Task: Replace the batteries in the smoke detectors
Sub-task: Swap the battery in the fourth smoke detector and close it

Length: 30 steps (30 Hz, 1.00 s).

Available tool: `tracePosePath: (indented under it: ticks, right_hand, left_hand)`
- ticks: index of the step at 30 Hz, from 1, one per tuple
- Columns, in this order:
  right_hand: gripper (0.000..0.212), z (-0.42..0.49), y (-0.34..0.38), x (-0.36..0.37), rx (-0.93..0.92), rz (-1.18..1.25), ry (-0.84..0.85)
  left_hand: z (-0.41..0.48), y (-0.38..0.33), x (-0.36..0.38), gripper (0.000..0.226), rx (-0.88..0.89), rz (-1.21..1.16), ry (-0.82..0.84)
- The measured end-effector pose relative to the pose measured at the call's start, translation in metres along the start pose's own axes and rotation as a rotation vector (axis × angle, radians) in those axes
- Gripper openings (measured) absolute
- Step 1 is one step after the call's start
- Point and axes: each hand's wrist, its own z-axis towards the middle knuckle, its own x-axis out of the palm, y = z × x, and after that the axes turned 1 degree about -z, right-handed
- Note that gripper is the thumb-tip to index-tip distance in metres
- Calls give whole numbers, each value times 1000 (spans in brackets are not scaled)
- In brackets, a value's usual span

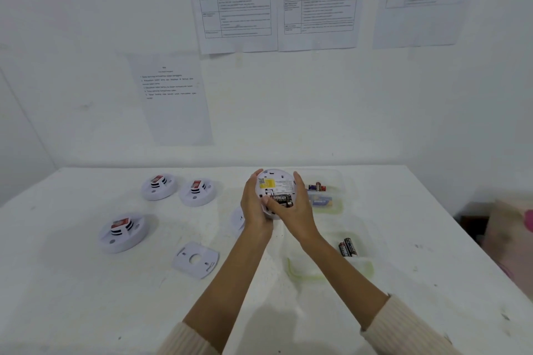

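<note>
Frame centre: left grip [253, 206] and right grip [298, 210] curl round upturned smoke detector [278, 181], holding it above surface [86, 297]. Seated battery [281, 199] reads "EVEREADY"; yellow label [267, 183] beside it illegible.

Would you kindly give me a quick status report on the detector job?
Left hand and right hand grip round white smoke detector, back facing up. Black battery sits in its bay. White mounting plate lies apart, nothing blocking.

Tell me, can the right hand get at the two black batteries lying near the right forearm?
Probably yes, but not at once: the right hand grips the smoke detector. The batteries seem uncovered beside its forearm, with nothing between.
</note>
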Motion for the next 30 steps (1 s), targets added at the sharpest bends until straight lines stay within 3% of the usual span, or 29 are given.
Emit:
tracePosePath:
  ticks: [12,30]
  right_hand:
    - [81,3,-15,4,-74,-41,-118]
    - [69,-1,-16,-20,85,306,-160]
  left_hand:
    - [-1,4,-1,26,4,26,53]
    - [-11,17,7,19,-45,162,92]
